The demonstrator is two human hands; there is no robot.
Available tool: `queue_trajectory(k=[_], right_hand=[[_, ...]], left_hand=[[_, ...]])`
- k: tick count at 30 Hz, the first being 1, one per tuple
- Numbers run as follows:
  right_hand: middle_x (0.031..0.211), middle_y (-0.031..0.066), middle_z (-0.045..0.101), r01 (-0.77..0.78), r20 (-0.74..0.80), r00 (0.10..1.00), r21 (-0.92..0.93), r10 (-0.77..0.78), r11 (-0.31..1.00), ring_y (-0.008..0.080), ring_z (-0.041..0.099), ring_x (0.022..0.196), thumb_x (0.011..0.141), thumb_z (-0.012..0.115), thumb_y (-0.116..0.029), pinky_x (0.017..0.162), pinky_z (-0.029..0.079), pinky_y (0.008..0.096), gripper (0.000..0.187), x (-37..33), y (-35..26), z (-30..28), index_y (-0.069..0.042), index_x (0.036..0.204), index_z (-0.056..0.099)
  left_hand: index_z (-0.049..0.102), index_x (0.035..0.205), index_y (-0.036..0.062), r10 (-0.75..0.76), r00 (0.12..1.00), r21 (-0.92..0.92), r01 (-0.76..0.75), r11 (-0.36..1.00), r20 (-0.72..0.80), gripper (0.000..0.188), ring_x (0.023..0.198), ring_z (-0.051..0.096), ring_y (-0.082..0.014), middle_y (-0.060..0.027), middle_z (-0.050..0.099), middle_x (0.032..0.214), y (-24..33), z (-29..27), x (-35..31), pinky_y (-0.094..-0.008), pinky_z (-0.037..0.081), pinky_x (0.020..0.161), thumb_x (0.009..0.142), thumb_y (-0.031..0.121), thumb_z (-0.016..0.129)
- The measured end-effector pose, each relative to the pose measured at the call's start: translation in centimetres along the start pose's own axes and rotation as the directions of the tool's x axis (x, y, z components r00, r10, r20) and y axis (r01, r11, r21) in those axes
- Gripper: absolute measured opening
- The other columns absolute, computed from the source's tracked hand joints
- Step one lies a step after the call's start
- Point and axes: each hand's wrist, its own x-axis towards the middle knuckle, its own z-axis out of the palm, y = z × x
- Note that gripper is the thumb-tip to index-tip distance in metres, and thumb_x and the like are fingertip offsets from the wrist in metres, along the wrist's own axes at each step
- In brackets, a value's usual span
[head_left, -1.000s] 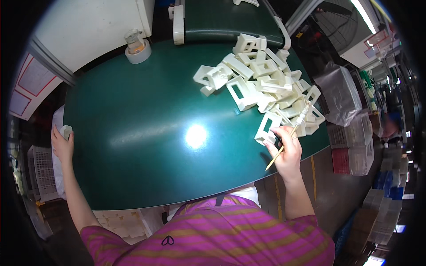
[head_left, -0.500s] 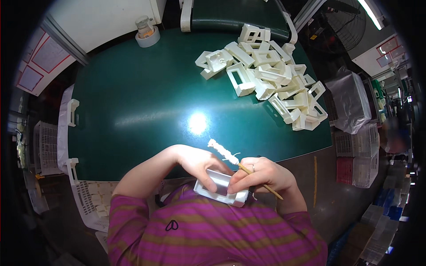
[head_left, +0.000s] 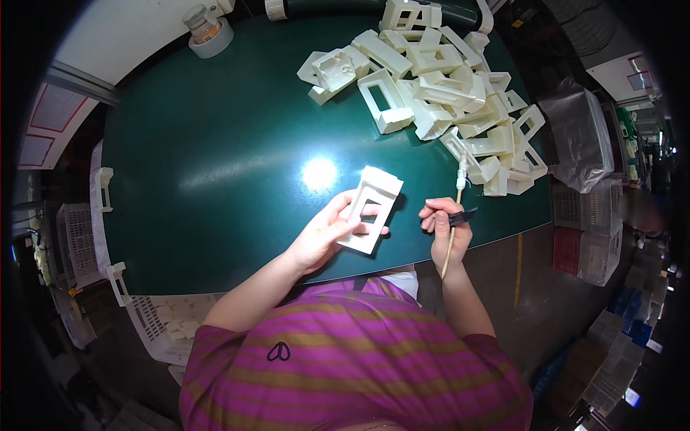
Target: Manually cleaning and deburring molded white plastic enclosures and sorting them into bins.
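Observation:
My left hand [head_left: 320, 235] grips a white plastic frame [head_left: 382, 188] with a rectangular opening, tilted above the green table; some fingers show through the opening. To the right of it, my right hand [head_left: 454, 233] is closed around a thin wooden stick [head_left: 447, 257]. White material is wrapped around the stick's far end [head_left: 461, 174], which points up toward a pile of similar frames [head_left: 431, 90]. A small dark flat piece [head_left: 463, 215] also shows at the right fingers; its kind I cannot make out. The two hands are apart.
The green table [head_left: 215, 230] spreads before me, with a glass jar and a roll of tape [head_left: 212, 39] at its far left. White brackets [head_left: 106, 188] stand along the left edge. A white basket of pale parts [head_left: 162, 327] sits below left; crates [head_left: 596, 223] stand at right.
Both hands have moved forward from near my body to over the table and separated. My left hand has raised and turned the frame; the stick now points upward, and the dark piece has come into view.

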Motion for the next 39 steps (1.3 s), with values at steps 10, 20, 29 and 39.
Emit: queue_trajectory(k=[10, 20, 29, 39], right_hand=[[0.081, 0.0058, 0.056, -0.006, 0.006, 1.000, -0.413, 0.010, 0.911, 0.0136, 0.054, 0.074, 0.094, 0.050, -0.010, 0.067, 0.045, 0.0263, 0.029, -1.0, -3.1, 1.3, 0.000, 0.120, 0.056], [0.069, 0.0086, 0.051, 0.000, 0.024, 0.999, -0.736, 0.026, 0.677, 0.0227, 0.052, 0.058, 0.079, 0.065, -0.002, 0.055, 0.042, 0.0317, 0.032, -5.5, -5.8, 0.2, -0.006, 0.111, 0.064], [0.069, 0.0082, 0.053, -0.013, -0.080, 0.993, -0.789, -0.081, 0.614, 0.0198, 0.051, 0.057, 0.076, 0.068, -0.003, 0.052, 0.041, 0.0314, 0.035, -9.0, -6.0, -2.2, -0.005, 0.111, 0.065], [0.065, 0.0098, 0.052, -0.214, -0.287, 0.953, -0.867, -0.099, 0.449, 0.0234, 0.052, 0.053, 0.080, 0.066, -0.004, 0.051, 0.041, 0.0331, 0.027, -10.5, -4.8, -7.1, -0.008, 0.107, 0.067]], left_hand=[[0.022, 0.141, 0.0050, -0.144, 0.988, -0.412, 0.157, 0.897, 0.063, 0.049, 0.116, 0.052, -0.0363, -0.0250, 0.039, 0.137, -0.2, -0.9, -0.9, -0.0492, 0.045, 0.097, 0.101, 0.035, 0.024], [0.015, 0.143, 0.0101, -0.230, 0.946, -0.145, 0.267, 0.953, 0.230, 0.071, 0.130, 0.038, -0.0301, -0.0143, 0.032, 0.141, -2.3, 1.6, -1.0, -0.0489, 0.035, 0.103, 0.091, 0.033, 0.058], [0.018, 0.142, 0.0101, -0.270, 0.942, -0.064, 0.287, 0.956, 0.200, 0.059, 0.123, 0.043, -0.0235, -0.0134, 0.037, 0.136, -5.1, 5.4, 0.7, -0.0440, 0.038, 0.101, 0.096, 0.031, 0.050], [0.018, 0.142, 0.0093, -0.253, 0.908, 0.073, 0.243, 0.967, 0.334, 0.067, 0.124, 0.044, -0.0244, -0.0137, 0.037, 0.138, -4.9, 6.7, 0.6, -0.0450, 0.036, 0.104, 0.093, 0.034, 0.054]])
